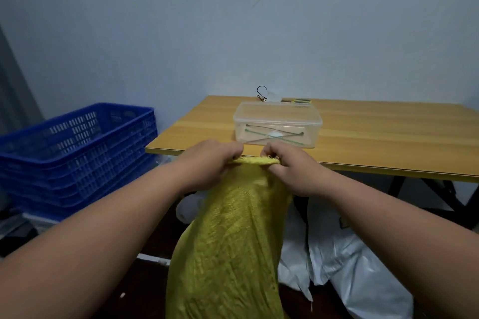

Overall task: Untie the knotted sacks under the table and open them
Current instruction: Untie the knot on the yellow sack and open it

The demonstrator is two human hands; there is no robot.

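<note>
- the wooden table (363,132) lies just beyond both hands, its near edge right behind the knuckles; the space under it opens below and beyond the hands.
- the stack of blue plastic crates (77,153) stands well to the left of the left hand, on the floor beside the table.
- the yellow woven sack (233,241) hangs straight down from between the two hands, in front of the table edge; its gathered mouth is stretched as a short band from one hand to the other. whether any knot remains in that band cannot be told.
- it looks like coarse woven plastic: light, limp, creased, somewhat slippery, not fragile. it should fold and slide rather than hold shape, so the hemmed rim at the top is the place to take hold, with the fingers hooked inside the lip to pull the two sides apart.
- white plastic sacks (350,267) lie slumped on the floor below and to the right of the right hand, partly under the table; they look thin and soft.
- the clear plastic container (277,124) sits on the table just beyond the hands, with thin rods inside.
- the left hand (210,163) has its fingers curled, pinching the left end of the sack's rim.
- the right hand (293,168) has its fingers curled, gripping the right end of the rim.
</note>
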